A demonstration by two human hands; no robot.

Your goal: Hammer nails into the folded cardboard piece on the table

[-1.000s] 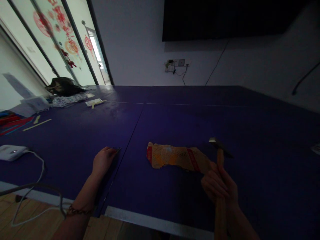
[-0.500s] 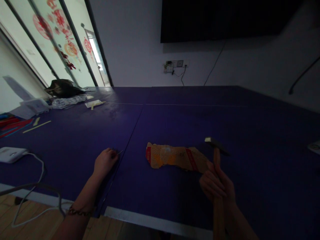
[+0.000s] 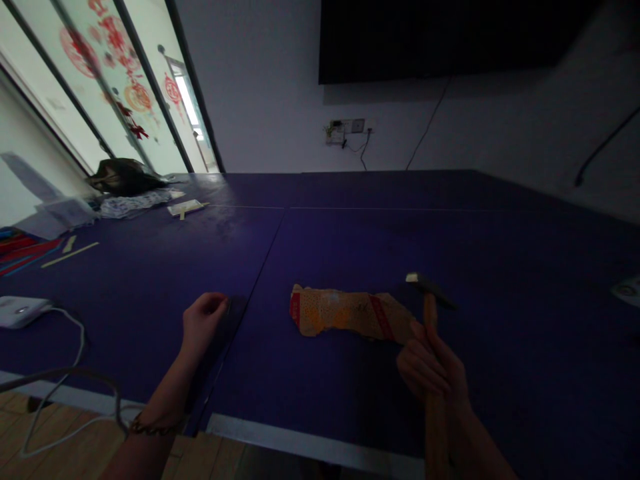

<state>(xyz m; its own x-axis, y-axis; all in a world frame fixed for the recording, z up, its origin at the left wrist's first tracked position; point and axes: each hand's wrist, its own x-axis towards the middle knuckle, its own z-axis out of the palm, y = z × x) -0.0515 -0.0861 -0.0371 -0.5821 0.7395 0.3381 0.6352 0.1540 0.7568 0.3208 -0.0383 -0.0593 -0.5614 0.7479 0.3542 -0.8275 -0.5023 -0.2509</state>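
My right hand (image 3: pixel 433 367) is closed around the wooden handle of a hammer (image 3: pixel 430 317), whose dark metal head points up above the fist. Its knuckles are close to the right end of a torn strip of brown cardboard (image 3: pixel 345 312). The strip has red bands, an orange-yellow patch and many small dark dots or holes, and lies flat on the purple table (image 3: pixel 320 387). To the left, my left hand (image 3: pixel 203 323) is closed in a pinch at the table top. A thin, nail-like piece (image 3: pixel 229 307) barely shows at its fingertips; most of it is hidden.
A white device (image 3: pixel 23 311) with a cable lies on the left, near another grey cable. Red and blue strips (image 3: pixel 30 250), a yellow strip (image 3: pixel 70 255), a small white packet (image 3: pixel 186 207) and a dark bag (image 3: pixel 125 177) are farther off. A seam crosses the table.
My left hand has shifted slightly left and turned, so the thin piece that stuck out to the right now hardly shows. My right hand and the hammer stay nearly where they were.
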